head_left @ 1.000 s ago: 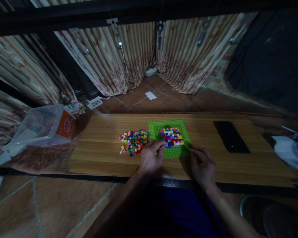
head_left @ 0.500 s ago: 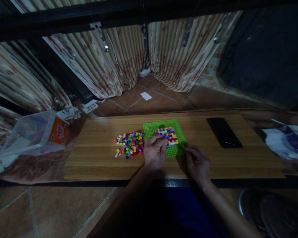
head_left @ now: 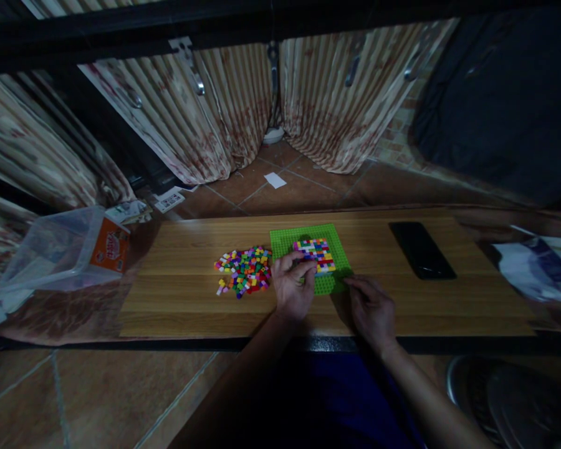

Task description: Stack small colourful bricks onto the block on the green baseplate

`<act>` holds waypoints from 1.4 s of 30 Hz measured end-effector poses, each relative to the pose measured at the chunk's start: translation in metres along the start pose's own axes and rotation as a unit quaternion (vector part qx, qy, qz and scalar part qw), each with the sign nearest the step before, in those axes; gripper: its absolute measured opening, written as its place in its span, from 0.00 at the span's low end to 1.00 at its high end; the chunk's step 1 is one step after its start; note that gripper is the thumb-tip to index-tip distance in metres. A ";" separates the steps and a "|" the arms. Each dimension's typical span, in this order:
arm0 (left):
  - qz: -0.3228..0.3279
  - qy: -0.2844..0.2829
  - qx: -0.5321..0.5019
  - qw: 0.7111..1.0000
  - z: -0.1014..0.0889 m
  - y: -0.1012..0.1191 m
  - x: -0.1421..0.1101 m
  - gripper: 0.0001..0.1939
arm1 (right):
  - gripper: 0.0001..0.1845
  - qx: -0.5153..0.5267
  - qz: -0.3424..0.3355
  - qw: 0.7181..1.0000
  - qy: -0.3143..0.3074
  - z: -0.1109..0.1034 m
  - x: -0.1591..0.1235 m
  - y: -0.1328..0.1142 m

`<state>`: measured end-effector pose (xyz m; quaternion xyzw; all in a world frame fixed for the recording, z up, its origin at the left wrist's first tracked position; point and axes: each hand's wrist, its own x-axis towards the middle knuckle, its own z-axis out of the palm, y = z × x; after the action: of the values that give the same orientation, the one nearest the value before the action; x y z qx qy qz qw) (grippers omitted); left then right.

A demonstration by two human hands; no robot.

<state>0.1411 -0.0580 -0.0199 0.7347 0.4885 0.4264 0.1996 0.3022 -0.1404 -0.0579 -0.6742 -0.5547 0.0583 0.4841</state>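
Observation:
A green studded baseplate point(head_left: 330, 287) lies on the wooden board. Small multicoloured building bricks point(head_left: 320, 254) sit on it in a tight, roughly rectangular patch. My left hand point(head_left: 293, 288) is over the baseplate's left part, thumb and forefinger curled in at the patch's left edge; whatever is between the tips is too small to make out. At the near right corner, my right hand point(head_left: 373, 308) pinches the baseplate's edge between thumb and fingers. Left of the baseplate spreads a pile of loose bricks point(head_left: 247, 269), close beside my left hand.
A black phone-like slab point(head_left: 421, 251) lies on the right of the wooden board point(head_left: 177, 312). On the left stands a clear plastic box point(head_left: 58, 249) with an orange label. Plastic packaging point(head_left: 537, 268) is at far right; a white paper point(head_left: 275, 180) lies on the floor beyond.
My left thumb and forefinger have parted slightly and the hand has shifted a little to the right at the patch's edge. My right hand stays at the baseplate's corner.

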 end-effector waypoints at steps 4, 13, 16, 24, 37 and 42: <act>-0.001 0.016 -0.007 1.000 0.004 -0.001 0.001 0.09 | 0.12 0.000 0.007 1.000 -0.005 0.000 0.000 0.002; 0.009 0.041 -0.012 0.999 0.006 -0.001 -0.001 0.07 | 0.11 -0.005 0.005 1.000 -0.009 -0.001 0.000 0.000; 0.030 0.040 0.010 0.999 0.005 -0.001 -0.002 0.03 | 0.12 -0.015 0.002 1.000 -0.013 -0.002 0.001 0.000; 0.135 0.018 0.099 0.986 0.002 -0.006 -0.005 0.05 | 0.13 -0.028 0.003 1.000 -0.014 -0.002 0.001 0.002; 0.199 -0.034 0.215 0.956 -0.006 0.002 -0.011 0.10 | 0.14 -0.047 -0.004 0.998 -0.031 -0.004 0.000 0.004; 0.159 -0.060 0.196 0.966 -0.013 0.005 -0.014 0.12 | 0.15 -0.063 -0.014 0.997 -0.033 -0.005 0.000 0.005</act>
<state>0.1304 -0.0741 -0.0152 0.8519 0.4264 0.3038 0.0105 0.3088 -0.1429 -0.0592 -0.6932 -0.5825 0.0383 0.4227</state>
